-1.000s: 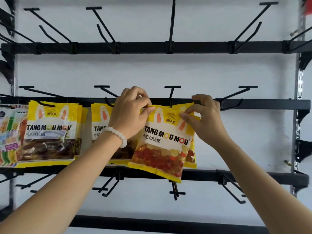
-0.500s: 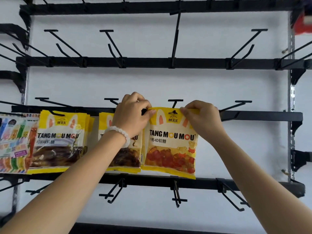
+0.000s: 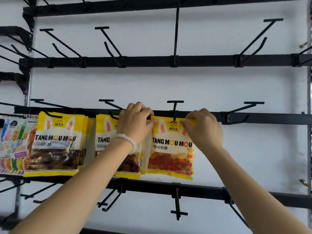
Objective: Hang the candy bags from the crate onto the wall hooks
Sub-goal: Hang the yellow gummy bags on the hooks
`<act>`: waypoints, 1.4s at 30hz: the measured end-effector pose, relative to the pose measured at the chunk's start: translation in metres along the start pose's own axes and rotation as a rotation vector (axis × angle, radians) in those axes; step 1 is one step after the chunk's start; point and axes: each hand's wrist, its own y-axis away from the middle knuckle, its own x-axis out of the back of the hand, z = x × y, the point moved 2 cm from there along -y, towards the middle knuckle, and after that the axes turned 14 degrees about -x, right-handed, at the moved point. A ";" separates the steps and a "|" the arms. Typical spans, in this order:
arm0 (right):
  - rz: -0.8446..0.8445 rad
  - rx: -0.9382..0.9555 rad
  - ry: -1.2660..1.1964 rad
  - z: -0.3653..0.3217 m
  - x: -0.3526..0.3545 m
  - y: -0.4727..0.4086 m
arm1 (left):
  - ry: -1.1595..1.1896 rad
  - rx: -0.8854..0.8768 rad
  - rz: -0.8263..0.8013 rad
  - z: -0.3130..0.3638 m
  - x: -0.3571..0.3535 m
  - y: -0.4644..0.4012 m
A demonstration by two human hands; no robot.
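Left hand (image 3: 135,122) and right hand (image 3: 202,127), fingers curled, pinch the top corners of a glossy yellow candy bag (image 3: 170,149) on a black metal hook (image 3: 174,108).

The candy bag (image 3: 170,146) is glossy yellow plastic film with a clear window, its surface slightly crinkled and catching light. The neighbouring bags (image 3: 57,142) to the left show the same shiny film. The hooks (image 3: 174,108) and rails (image 3: 168,60) look like matt black painted metal. The wall (image 3: 168,85) behind is smooth, matt white. The bracelet (image 3: 128,139) has glossy pale beads.
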 end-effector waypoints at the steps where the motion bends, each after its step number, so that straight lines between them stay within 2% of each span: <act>1: 0.026 0.027 0.020 0.002 -0.001 0.001 | -0.019 -0.004 0.008 0.001 0.001 0.000; 7: 0.275 0.280 -0.036 0.006 -0.003 0.022 | -0.103 -0.074 0.098 0.011 0.014 0.019; 11: 0.259 0.362 -0.070 -0.003 -0.007 0.051 | -0.167 -0.105 0.000 0.011 0.025 0.049; 17: 0.201 0.369 0.016 -0.034 -0.003 0.114 | -0.174 -0.128 -0.132 -0.001 0.064 0.106; 25: 0.064 0.306 0.130 -0.105 -0.005 0.252 | -0.045 -0.159 -0.159 -0.044 0.127 0.243; 29: -0.084 0.196 0.204 -0.132 -0.011 0.341 | 0.051 -0.174 -0.312 -0.058 0.154 0.322; 36: -0.331 0.118 0.340 -0.131 -0.025 0.452 | 0.154 -0.150 -0.442 -0.057 0.176 0.414; 42: -0.545 0.060 0.414 -0.091 -0.056 0.517 | 0.234 -0.079 -0.597 -0.043 0.151 0.494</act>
